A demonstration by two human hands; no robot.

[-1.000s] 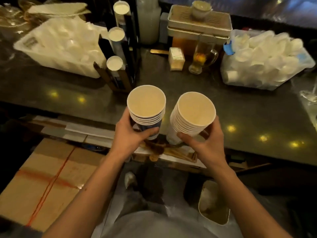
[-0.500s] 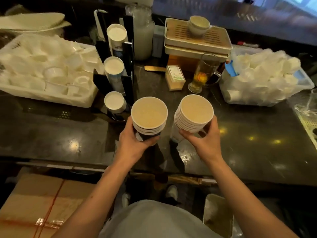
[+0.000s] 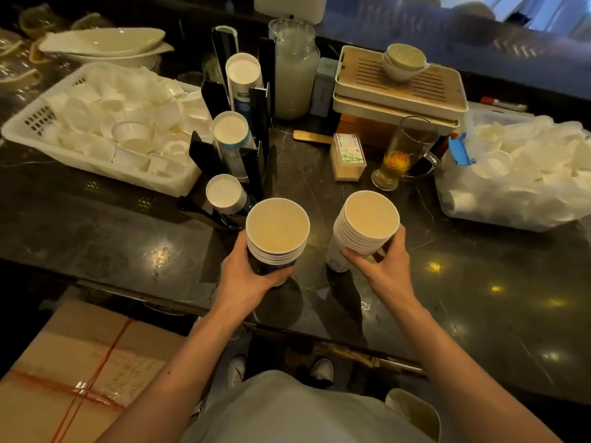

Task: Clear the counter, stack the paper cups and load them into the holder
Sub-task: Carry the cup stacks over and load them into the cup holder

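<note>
**Operator:** State the current holding condition.

**Technician:** The left hand has its fingers clamped around the left stack of paper cups. The right hand has its fingers clamped around the right stack. Both stacks stand mouth-up just in front of the cup holder, the left one nearest its lowest slot and the right one further to the right. Whether their bases rest on the desk or hang just above it cannot be told.

**Operator:** What failure modes apply?

**Technician:** Three, as a judgement.
1. Separation. The right stack shows many rims and leans toward the left; the fingers grip it only near the top. A quick tilt may let the lower cups slide out.
2. Collision. The holder's three slots already show cups at their mouths. Pushing a stack against a full slot may crush rims or shove the holder back toward the frosted jar.
3. Knock-over. The glass mug stands behind and to the right of the holder, near the right stack. A wide swing of the right forearm may tip it and wet the cups.

**Operator:** Recommended precaution?

**Technician:** Merge the stacks close to the holder, support each base, and confirm free slot depth before loading.
</note>
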